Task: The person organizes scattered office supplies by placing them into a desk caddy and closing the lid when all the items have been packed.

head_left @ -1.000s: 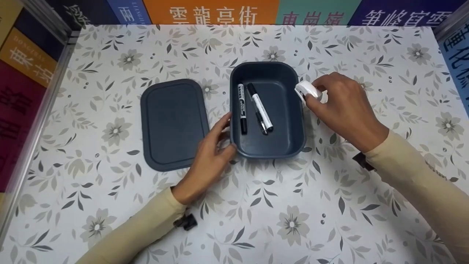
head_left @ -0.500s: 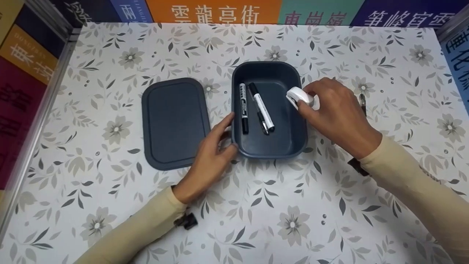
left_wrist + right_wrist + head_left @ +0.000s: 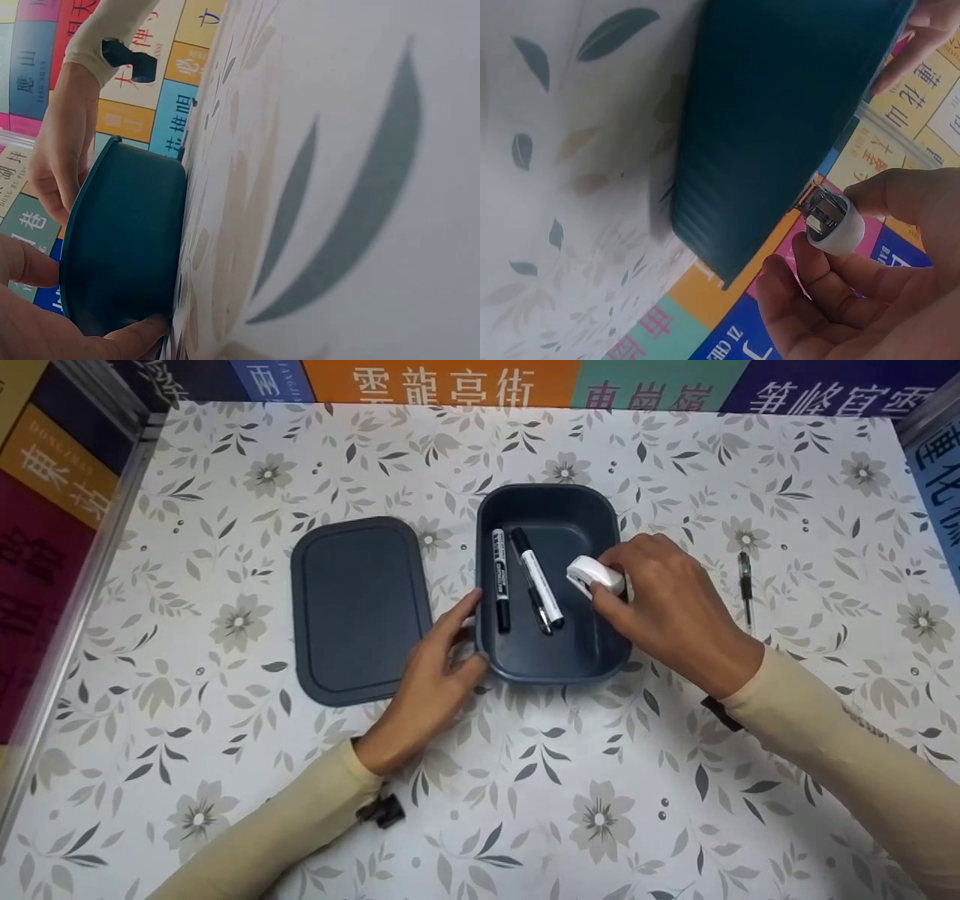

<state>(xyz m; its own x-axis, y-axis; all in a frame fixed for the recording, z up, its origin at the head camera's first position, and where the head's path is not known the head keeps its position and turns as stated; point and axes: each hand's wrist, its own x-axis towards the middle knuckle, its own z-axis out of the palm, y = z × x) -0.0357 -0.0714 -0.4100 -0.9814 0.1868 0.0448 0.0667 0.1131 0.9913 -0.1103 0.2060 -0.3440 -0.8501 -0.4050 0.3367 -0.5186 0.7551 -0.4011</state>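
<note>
My right hand (image 3: 675, 607) pinches a small white stapler (image 3: 592, 576) between thumb and fingers, over the right part of a dark blue-grey box (image 3: 540, 658). In the right wrist view, the metal inside of the stapler (image 3: 825, 214) shows beyond my fingertips. My left hand (image 3: 435, 682) rests against the box's left side, thumb near the front corner. The left wrist view has its fingers along the outer wall (image 3: 135, 225). Inside the box lie a black-and-white marker (image 3: 501, 577), a white marker (image 3: 543, 589) with a black cap, and a pen (image 3: 538, 616) partly beneath it.
The matching flat lid (image 3: 360, 607) lies left of the box, beside my left forearm. A black-capped clear pen (image 3: 745, 585) lies on the flowered tabletop (image 3: 525, 810) to the right of my right hand. Panels with large characters (image 3: 442, 386) border the table.
My right hand has carried the stapler left and toward me, from beside the right rim to over the box. The pen at right has come into sight. My left hand stays put.
</note>
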